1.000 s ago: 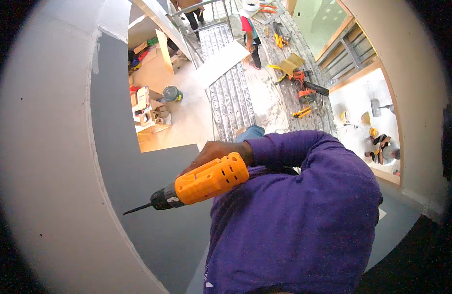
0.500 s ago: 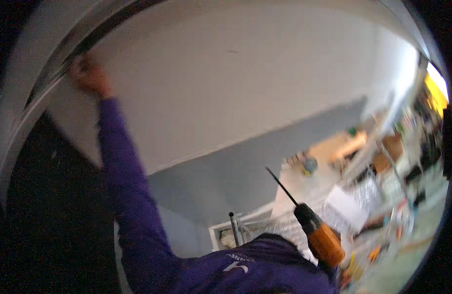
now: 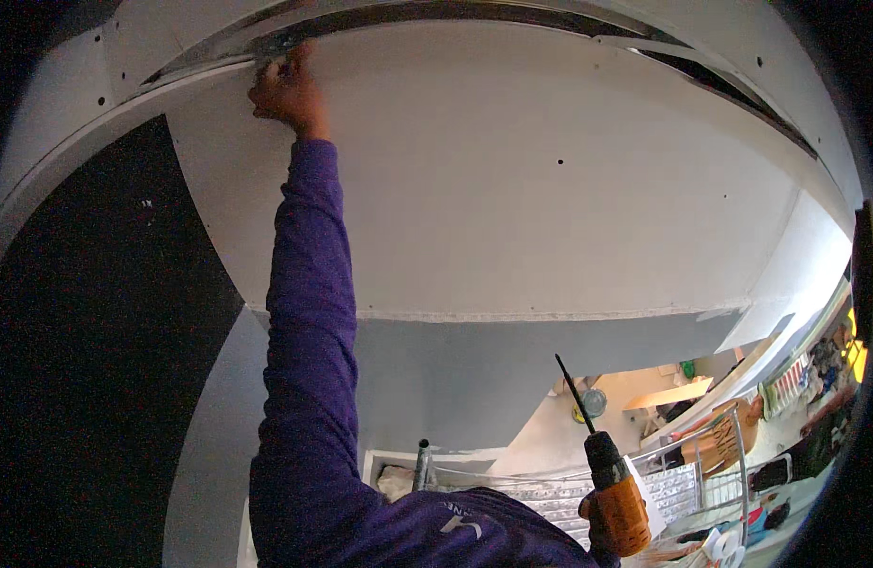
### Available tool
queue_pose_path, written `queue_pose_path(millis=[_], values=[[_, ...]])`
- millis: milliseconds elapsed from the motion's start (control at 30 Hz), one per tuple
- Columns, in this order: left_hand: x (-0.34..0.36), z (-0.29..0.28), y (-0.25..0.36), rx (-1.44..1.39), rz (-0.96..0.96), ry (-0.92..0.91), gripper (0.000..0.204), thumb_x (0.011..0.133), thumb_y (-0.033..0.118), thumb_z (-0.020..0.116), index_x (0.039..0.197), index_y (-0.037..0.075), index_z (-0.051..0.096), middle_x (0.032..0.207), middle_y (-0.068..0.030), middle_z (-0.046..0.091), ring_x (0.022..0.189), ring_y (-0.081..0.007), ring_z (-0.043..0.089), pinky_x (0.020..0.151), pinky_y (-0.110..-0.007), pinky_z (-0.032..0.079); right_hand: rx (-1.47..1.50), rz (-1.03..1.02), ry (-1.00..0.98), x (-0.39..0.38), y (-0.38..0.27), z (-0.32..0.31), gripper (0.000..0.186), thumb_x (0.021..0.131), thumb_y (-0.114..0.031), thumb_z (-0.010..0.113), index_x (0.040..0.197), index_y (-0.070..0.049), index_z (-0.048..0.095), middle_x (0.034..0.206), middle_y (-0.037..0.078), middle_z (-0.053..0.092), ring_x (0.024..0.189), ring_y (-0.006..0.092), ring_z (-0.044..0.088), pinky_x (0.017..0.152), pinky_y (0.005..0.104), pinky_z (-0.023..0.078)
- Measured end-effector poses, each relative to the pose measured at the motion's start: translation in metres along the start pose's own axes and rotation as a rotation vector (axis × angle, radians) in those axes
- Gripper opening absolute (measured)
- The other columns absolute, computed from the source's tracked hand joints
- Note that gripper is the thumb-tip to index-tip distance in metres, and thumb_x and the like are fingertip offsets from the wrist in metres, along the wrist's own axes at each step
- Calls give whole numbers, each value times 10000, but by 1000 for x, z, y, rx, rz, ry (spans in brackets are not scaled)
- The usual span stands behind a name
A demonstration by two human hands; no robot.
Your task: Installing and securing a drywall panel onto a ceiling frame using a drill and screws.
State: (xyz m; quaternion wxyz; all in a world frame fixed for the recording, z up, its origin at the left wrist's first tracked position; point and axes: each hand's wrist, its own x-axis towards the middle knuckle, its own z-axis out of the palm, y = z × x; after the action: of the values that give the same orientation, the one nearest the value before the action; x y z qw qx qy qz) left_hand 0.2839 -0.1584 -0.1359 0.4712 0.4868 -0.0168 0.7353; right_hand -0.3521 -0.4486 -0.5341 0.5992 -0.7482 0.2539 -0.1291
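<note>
My left hand [image 3: 293, 93], in a purple sleeve, reaches up to the long dark gap [image 3: 427, 13] along the edge of the white panel [image 3: 512, 170]. Its fingers are curled together at the gap's metal edge; what they pinch there, if anything, I cannot make out. Low on the right, my right hand [image 3: 593, 516] is mostly hidden behind an orange and black cordless drill [image 3: 623, 516] and is closed round it. A long, thin dark bit [image 3: 576, 393] points up from the drill, apart from the panel.
Below the panel runs a grey wall [image 3: 436, 379], with a black surface [image 3: 86, 312] at left. Metal scaffold rails [image 3: 742, 464] and a perforated platform [image 3: 673, 494] stand lower right. A person in a brown top [image 3: 725, 440] and another in dark clothes [image 3: 815, 445] are beyond.
The view has levelled and swung left. My left hand stays raised at the gap and now appears further right in the picture. The drill remains in my right hand, lower down.
</note>
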Motion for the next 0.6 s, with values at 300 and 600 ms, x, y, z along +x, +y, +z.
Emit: queue_pose_path(millis=[300, 600], values=[[28, -39, 27, 30, -207, -177, 674, 631, 661, 815, 997, 98, 754, 1124, -178, 642, 1130, -411, 463, 888, -592, 343, -33, 22, -8, 2, 8, 1, 219, 900, -197, 675, 1053, -41, 659, 909, 79, 696, 777, 221, 672, 712, 340, 550], [28, -69, 26, 158, -247, -121, 641, 633, 655, 819, 1026, 151, 759, 1151, -176, 630, 1184, -399, 423, 907, -582, 352, -52, 11, -20, -3, 22, 4, 247, 897, -202, 685, 1086, -45, 660, 935, 81, 703, 803, 216, 678, 738, 342, 549]])
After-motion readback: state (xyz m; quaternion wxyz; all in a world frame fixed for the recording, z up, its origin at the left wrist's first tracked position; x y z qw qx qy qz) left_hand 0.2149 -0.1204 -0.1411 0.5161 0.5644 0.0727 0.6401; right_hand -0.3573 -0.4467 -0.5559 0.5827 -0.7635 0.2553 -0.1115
